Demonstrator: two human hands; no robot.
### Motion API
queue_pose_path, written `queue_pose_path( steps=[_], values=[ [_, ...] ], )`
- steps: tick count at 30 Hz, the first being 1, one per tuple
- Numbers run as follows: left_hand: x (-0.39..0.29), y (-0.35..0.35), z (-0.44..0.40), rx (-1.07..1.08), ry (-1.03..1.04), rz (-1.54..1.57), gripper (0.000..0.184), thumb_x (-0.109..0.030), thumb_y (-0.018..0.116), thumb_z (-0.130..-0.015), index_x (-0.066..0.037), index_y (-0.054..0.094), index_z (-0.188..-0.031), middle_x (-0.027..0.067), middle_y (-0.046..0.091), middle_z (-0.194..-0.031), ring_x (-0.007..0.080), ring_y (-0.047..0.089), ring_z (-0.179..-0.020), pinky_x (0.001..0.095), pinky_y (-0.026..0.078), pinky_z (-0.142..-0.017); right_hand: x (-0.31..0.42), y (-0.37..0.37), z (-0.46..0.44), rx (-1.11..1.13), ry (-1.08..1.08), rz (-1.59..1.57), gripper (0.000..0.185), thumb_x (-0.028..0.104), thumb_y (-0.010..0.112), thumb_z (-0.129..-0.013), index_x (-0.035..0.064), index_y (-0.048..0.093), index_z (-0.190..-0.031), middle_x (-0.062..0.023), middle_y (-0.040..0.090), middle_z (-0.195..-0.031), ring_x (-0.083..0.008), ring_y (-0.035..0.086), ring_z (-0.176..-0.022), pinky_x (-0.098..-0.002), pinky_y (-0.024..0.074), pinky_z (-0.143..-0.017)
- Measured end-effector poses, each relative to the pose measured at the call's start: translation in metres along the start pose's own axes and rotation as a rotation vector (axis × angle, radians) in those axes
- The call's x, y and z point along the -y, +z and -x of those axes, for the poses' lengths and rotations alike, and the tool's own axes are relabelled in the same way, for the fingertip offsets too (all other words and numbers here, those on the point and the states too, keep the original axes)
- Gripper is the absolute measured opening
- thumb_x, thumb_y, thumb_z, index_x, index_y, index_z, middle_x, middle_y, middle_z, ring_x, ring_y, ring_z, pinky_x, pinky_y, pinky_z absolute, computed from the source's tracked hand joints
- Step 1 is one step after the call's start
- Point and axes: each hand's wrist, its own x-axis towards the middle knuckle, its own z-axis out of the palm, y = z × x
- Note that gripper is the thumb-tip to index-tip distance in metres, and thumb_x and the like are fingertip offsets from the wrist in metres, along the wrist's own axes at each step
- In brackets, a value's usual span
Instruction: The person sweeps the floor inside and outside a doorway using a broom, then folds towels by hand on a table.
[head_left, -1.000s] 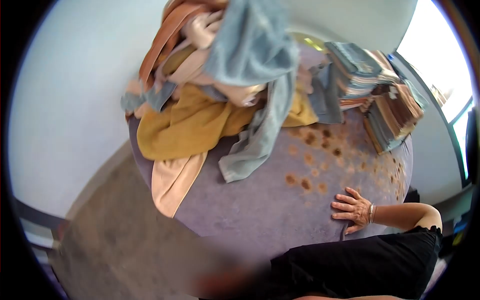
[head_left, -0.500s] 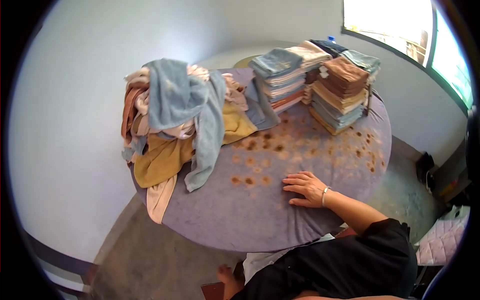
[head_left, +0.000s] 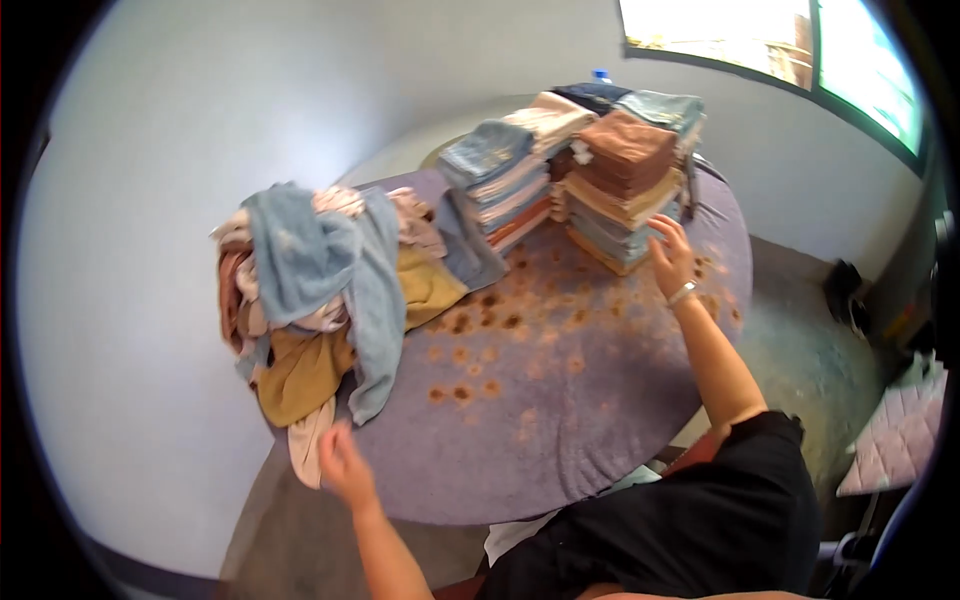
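Note:
My right hand (head_left: 674,258), with a bracelet at the wrist, reaches over the table with its fingers apart. It is in front of a stack of folded towels (head_left: 625,190), brown on top with yellow and blue-grey below; I cannot tell whether it touches them. My left hand (head_left: 345,468) is smeared by motion near the table's front left edge, close to the hanging end of a pale pink towel (head_left: 304,455). Beside it rises a heap of loose towels, with a blue towel (head_left: 300,255) on top and a mustard towel (head_left: 300,380) underneath.
The round table (head_left: 480,460) has a purple-grey cloth with brown spots. More folded towels (head_left: 490,165) stand in stacks at the back. A pink quilted pad (head_left: 900,425) lies at the right, with dark shoes (head_left: 845,295) on the floor behind.
My right hand has lifted off the cloth and moved forward to the folded stack. My left hand has come into view at the lower left. The view has shifted to the right.

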Motion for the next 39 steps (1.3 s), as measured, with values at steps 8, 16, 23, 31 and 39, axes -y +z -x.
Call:
queue_pose_path(
  steps=[8, 16, 23, 31, 39],
  values=[
    [0.012, 0.140, -0.054, -0.023, 0.147, -0.406, 0.044, -0.017, 0.063, -0.075, -0.003, 0.048, -0.114, 0.0100, 0.055, -0.087, 0.0245, 0.053, -0.084, 0.0355, 0.042, -0.074, 0.005, 0.008, 0.025, 0.136, 0.042, -0.119, 0.027, 0.003, 0.054, -0.075, 0.0044, 0.058, -0.102, -0.0093, 0.051, -0.114, -0.0200, 0.051, -0.101, -0.0255, 0.0413, -0.079],
    [0.023, 0.130, -0.049, -0.198, 0.453, -0.532, 0.043, -0.028, 0.056, -0.079, -0.006, 0.048, -0.115, 0.0141, 0.051, -0.110, 0.0320, 0.047, -0.103, 0.0431, 0.035, -0.084, -0.116, -0.031, -0.046, -0.290, 0.313, 0.035, 0.034, 0.020, 0.047, -0.084, 0.0017, 0.052, -0.113, -0.0160, 0.051, -0.116, -0.0266, 0.047, -0.109, -0.0357, 0.0354, -0.094],
    [0.038, 0.132, -0.044, 0.028, 0.065, -0.470, 0.036, -0.020, 0.056, -0.078, -0.009, 0.051, -0.112, 0.0073, 0.052, -0.109, 0.0276, 0.048, -0.101, 0.0419, 0.032, -0.087, -0.153, -0.031, -0.081, -0.272, 0.616, 0.191, 0.041, 0.035, 0.035, -0.089, 0.0115, 0.052, -0.117, -0.0148, 0.049, -0.122, -0.0313, 0.043, -0.115, -0.0374, 0.0314, -0.097],
    [0.044, 0.138, -0.044, -0.029, 0.177, -0.426, 0.038, -0.019, 0.056, -0.079, -0.005, 0.050, -0.113, 0.0126, 0.049, -0.113, 0.0303, 0.047, -0.102, 0.0430, 0.034, -0.086, -0.213, -0.016, -0.096, -0.152, 0.729, -0.117, 0.051, 0.041, 0.036, -0.089, 0.0047, 0.042, -0.124, -0.0144, 0.050, -0.120, -0.0253, 0.046, -0.110, -0.0318, 0.0352, -0.093],
    [0.046, 0.138, -0.046, 0.067, 0.094, -0.431, 0.036, -0.019, 0.057, -0.079, -0.004, 0.051, -0.110, 0.0135, 0.056, -0.104, 0.0294, 0.053, -0.094, 0.0397, 0.039, -0.078, -0.141, -0.012, -0.125, -0.249, 0.665, -0.521, 0.064, 0.054, 0.033, -0.088, 0.0074, 0.032, -0.131, -0.0106, 0.052, -0.119, -0.0204, 0.043, -0.114, -0.0380, 0.0295, -0.094]
  ],
)
